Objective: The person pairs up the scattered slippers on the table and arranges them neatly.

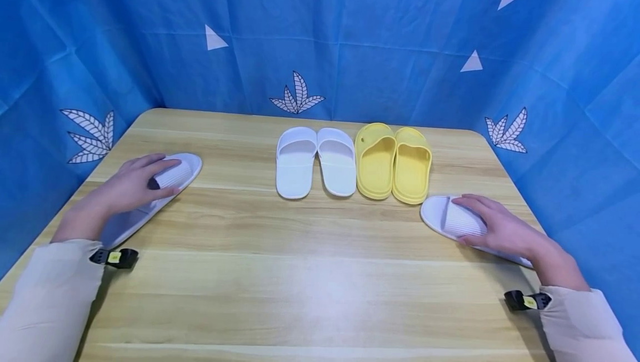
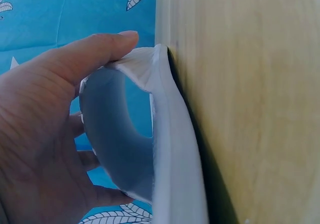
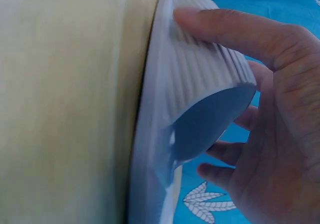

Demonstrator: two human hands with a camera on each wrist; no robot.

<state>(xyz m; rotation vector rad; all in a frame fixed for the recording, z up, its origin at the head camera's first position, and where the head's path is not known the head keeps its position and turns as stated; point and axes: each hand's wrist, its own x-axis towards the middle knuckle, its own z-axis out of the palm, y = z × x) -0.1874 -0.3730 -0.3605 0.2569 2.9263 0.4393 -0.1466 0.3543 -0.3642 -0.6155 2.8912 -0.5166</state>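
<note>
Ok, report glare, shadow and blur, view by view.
Head: whitish glare patch on the pale wooden table, near the lower middle; left wrist: dark shadow along the sole of the left white ribbed-strap slipper; right wrist: wood grain soft and blurred, ribs on the right white ribbed-strap slipper clearer.
</note>
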